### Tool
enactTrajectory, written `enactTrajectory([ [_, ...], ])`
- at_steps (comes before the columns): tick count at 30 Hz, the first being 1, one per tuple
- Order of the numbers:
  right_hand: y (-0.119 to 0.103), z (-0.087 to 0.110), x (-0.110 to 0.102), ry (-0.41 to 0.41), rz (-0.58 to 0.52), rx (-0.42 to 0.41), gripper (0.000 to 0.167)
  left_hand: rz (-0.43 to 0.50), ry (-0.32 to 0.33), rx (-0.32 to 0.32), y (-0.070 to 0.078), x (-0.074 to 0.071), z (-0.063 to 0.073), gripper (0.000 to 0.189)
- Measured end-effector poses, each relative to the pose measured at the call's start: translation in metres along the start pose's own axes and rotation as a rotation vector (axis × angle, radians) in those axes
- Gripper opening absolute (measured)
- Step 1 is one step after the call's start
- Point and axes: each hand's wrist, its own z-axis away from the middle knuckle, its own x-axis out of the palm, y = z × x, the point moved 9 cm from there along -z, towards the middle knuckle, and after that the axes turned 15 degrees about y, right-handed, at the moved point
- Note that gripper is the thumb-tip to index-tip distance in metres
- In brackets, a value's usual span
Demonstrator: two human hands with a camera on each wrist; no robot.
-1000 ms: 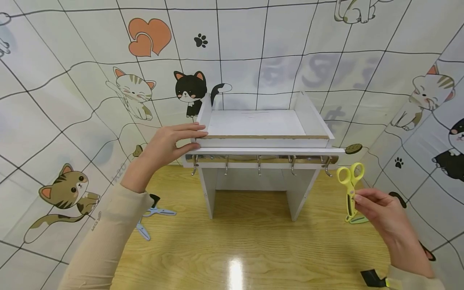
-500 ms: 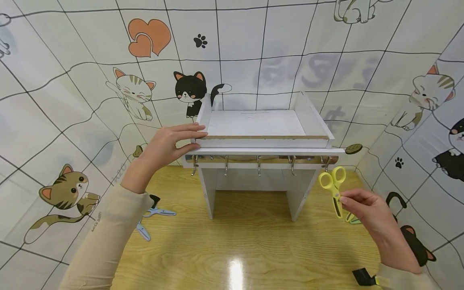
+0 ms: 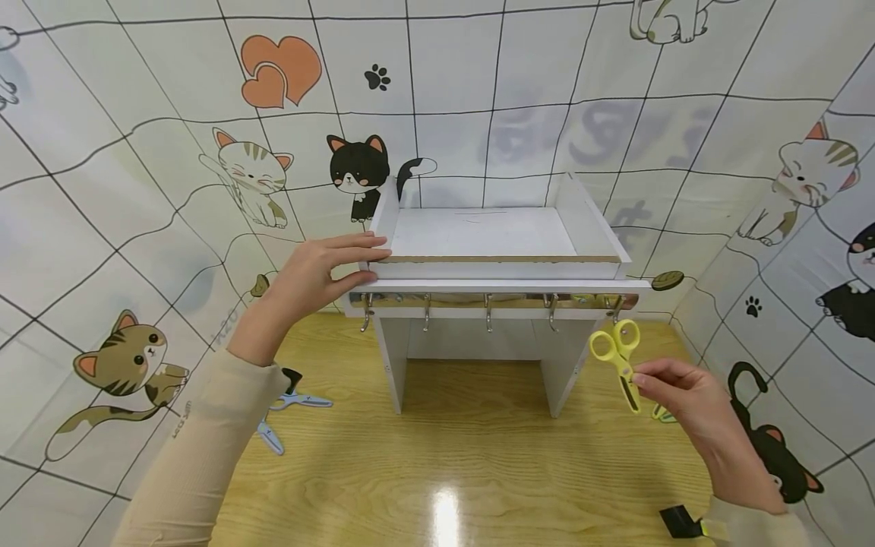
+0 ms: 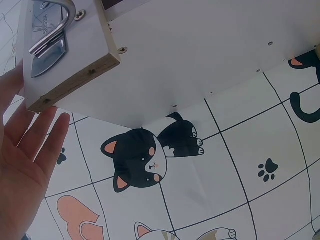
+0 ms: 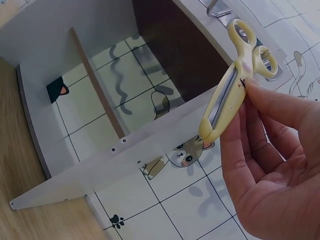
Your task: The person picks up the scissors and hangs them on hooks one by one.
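My right hand (image 3: 690,406) pinches a pair of yellow scissors (image 3: 625,363) by the blade part between thumb and fingertips, finger loops up. The loops are just below the rightmost hook (image 3: 617,305) of a white shelf unit (image 3: 502,286); in the right wrist view the scissors (image 5: 234,90) overlap the metal hook plate. My left hand (image 3: 311,277) rests on the unit's left front corner, fingers extended over the rim and thumb along the front ledge. From the left wrist, straight fingers (image 4: 45,130) show beside the board's end (image 4: 75,82).
Several silver hooks line the gold-coloured front strip (image 3: 458,301). Light blue scissors (image 3: 307,400) lie on the wood-grain table (image 3: 472,456), partly behind my left sleeve. A yellow-green tool (image 3: 661,414) lies behind my right hand. A cat-print sheet (image 3: 451,61) surrounds the table.
My right hand has carried the yellow scissors left from the right side to near the rightmost hook, tilting them a little. The left hand has stayed on the corner.
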Motion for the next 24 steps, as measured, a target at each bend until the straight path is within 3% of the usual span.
enactTrajectory([
  [18,0.0051,-0.0014,0.0023,0.003,0.018,-0.034,0.025,0.009,0.018,0.010,-0.0001,-0.0009,0.0007,0.041],
  [24,0.0066,-0.0030,0.0019,0.031,0.074,-0.042,0.022,0.011,0.019,0.006,0.0002,-0.0008,0.0005,0.040],
])
